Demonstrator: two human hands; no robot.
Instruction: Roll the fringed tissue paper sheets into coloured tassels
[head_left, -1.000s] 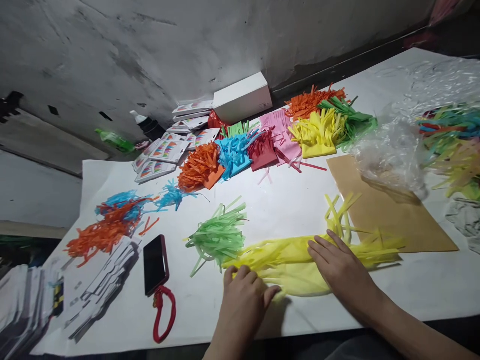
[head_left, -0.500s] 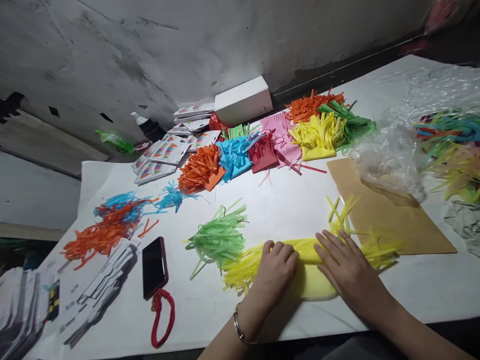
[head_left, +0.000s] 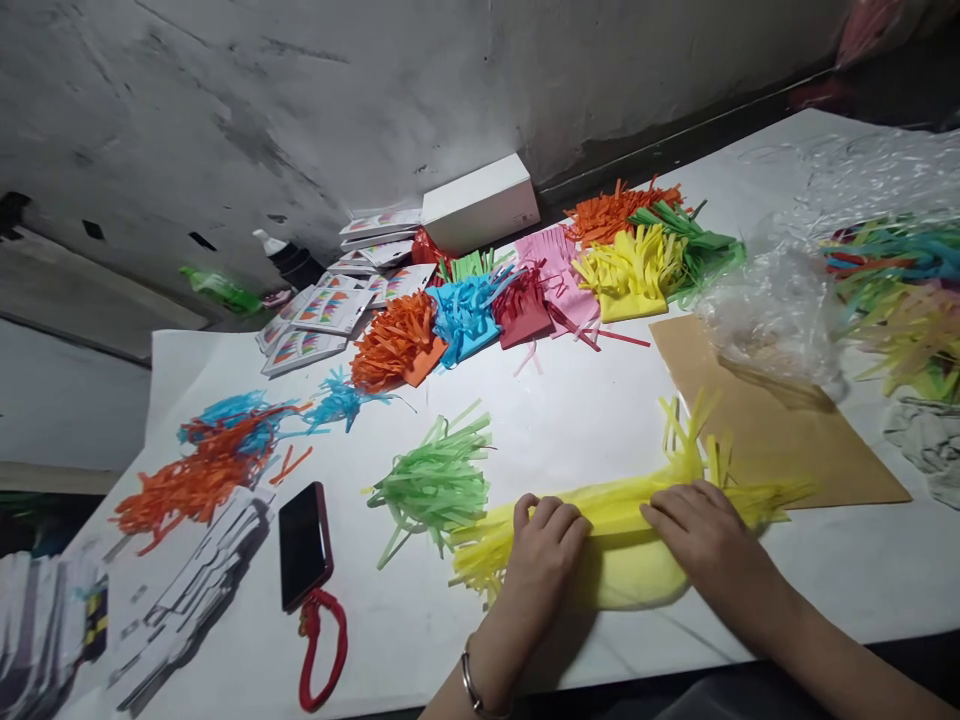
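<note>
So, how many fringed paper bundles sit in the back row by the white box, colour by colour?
Orange: 2
Blue: 1
Red: 1
Pink: 1
Yellow: 1
Dark green: 1
Light green: 1, partly hidden
Total: 8
</note>
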